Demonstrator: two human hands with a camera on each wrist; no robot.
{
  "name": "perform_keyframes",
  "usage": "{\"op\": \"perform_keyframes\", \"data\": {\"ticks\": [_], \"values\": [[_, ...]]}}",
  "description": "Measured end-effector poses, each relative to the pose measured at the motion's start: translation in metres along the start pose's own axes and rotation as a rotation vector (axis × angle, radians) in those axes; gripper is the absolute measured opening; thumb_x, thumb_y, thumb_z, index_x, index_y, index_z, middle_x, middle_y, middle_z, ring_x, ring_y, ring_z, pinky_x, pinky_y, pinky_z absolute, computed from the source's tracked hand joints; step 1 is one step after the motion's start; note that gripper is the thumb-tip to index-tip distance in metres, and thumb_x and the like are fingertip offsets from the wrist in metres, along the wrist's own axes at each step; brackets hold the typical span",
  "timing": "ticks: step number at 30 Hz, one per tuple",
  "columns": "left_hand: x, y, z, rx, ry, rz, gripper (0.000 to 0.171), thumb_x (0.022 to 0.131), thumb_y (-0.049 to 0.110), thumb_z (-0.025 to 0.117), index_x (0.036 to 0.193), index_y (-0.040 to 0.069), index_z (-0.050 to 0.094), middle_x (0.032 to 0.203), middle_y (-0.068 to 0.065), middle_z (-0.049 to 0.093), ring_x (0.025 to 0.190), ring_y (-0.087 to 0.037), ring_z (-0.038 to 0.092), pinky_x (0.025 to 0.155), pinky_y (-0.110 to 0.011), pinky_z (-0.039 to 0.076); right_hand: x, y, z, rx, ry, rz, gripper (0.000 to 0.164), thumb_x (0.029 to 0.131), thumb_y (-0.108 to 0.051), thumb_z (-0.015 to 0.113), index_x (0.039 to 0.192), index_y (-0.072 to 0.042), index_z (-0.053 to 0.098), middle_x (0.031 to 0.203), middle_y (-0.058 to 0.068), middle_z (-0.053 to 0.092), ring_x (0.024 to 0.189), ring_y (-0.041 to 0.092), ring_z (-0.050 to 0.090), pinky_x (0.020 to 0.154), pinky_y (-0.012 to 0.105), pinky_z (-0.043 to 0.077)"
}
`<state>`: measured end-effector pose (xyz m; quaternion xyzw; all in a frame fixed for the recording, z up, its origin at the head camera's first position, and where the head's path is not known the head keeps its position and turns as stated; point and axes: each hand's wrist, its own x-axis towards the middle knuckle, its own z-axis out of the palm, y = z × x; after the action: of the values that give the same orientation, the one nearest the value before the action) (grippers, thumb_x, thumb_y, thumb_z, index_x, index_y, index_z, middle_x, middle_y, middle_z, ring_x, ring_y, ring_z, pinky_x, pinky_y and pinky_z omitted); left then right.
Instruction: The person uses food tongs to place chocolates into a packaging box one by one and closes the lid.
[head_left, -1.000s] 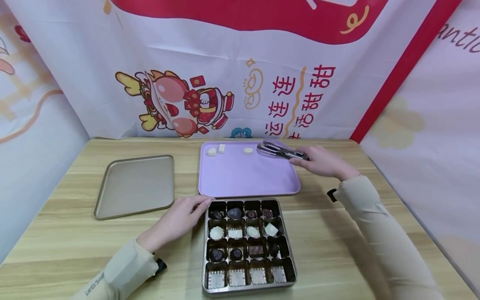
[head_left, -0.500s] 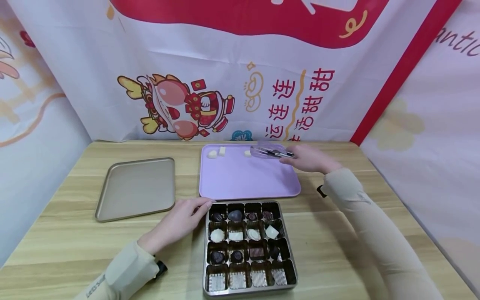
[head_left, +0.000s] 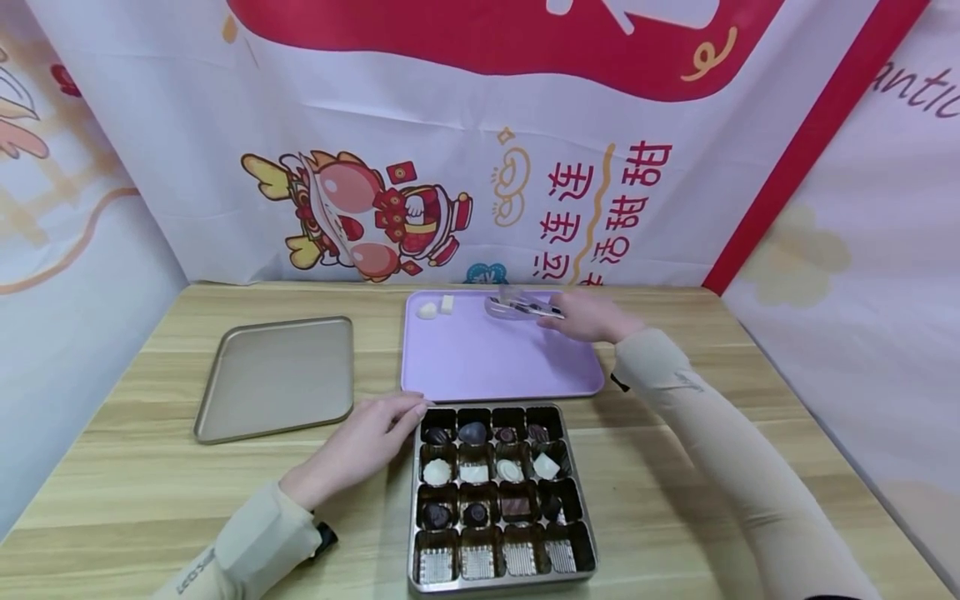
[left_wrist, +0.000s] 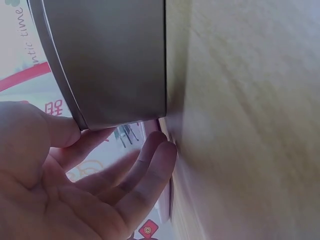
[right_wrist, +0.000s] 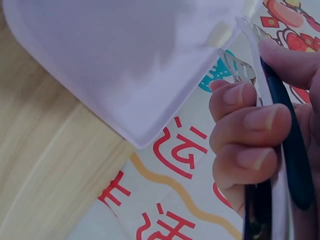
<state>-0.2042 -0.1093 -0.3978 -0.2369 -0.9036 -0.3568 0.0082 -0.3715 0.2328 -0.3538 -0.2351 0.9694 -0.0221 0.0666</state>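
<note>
My right hand (head_left: 592, 317) grips metal serving tongs (head_left: 528, 307), their head low over the lilac tray (head_left: 495, 367) near its far edge. In the right wrist view, the fingers curl round the tongs' dark handles, and a white chocolate (right_wrist: 220, 34) shows by the slotted tips. Two other white chocolates, one rounded (head_left: 427, 311) and one rectangular (head_left: 447, 304), lie at the tray's far left. With thumb at the rim and a finger against the side, my left hand (head_left: 367, 437) holds the far left corner of the metal chocolate box (left_wrist: 107, 60).
Dark chocolates (head_left: 473, 432) and white chocolates (head_left: 437, 472) fill the box's upper three rows; its nearest compartments (head_left: 477, 563) show only ridged bottoms. A bare bronze tray (head_left: 281, 379) lies on the wooden table at left. A printed cloth (head_left: 360, 83) hangs behind the table.
My right hand has moved left across the lilac tray with the tongs. Their head now covers the spot where the third white chocolate showed. My left hand stays at the box corner.
</note>
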Motion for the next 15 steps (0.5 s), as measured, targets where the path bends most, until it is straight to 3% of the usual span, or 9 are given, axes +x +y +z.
{"op": "perform_keyframes", "data": {"ticks": [2, 4, 15], "values": [[0.0, 0.0, 0.0, 0.008, 0.001, 0.014, 0.021, 0.101, 0.025, 0.05, 0.109, 0.017, 0.067, 0.124, -0.01, 0.059, 0.116, -0.027, 0.054, 0.098, -0.042, 0.037, 0.001, 0.0, 0.003, -0.016, -0.003, 0.0, 0.035, 0.094, -0.044, 0.055, 0.101, -0.011, 0.061, 0.083, 0.001, 0.056, 0.074, 0.019, 0.054, 0.068, 0.035, 0.043], [0.0, 0.0, -0.001, 0.013, -0.002, 0.017, 0.022, 0.101, 0.025, 0.049, 0.11, 0.016, 0.067, 0.127, -0.014, 0.056, 0.119, -0.03, 0.052, 0.099, -0.044, 0.035, 0.001, 0.0, 0.006, -0.027, -0.006, -0.001, 0.034, 0.094, -0.044, 0.055, 0.1, -0.012, 0.06, 0.083, 0.001, 0.055, 0.075, 0.019, 0.053, 0.067, 0.035, 0.043], [-0.001, -0.003, 0.0, 0.022, -0.016, 0.02, 0.024, 0.102, 0.027, 0.046, 0.115, 0.019, 0.065, 0.11, 0.006, 0.064, 0.102, -0.012, 0.06, 0.09, -0.034, 0.045, -0.016, 0.001, 0.01, 0.054, -0.021, -0.064, 0.023, 0.095, -0.038, 0.056, 0.093, -0.015, 0.059, 0.077, -0.001, 0.055, 0.065, 0.016, 0.051, 0.057, 0.03, 0.042]]}}
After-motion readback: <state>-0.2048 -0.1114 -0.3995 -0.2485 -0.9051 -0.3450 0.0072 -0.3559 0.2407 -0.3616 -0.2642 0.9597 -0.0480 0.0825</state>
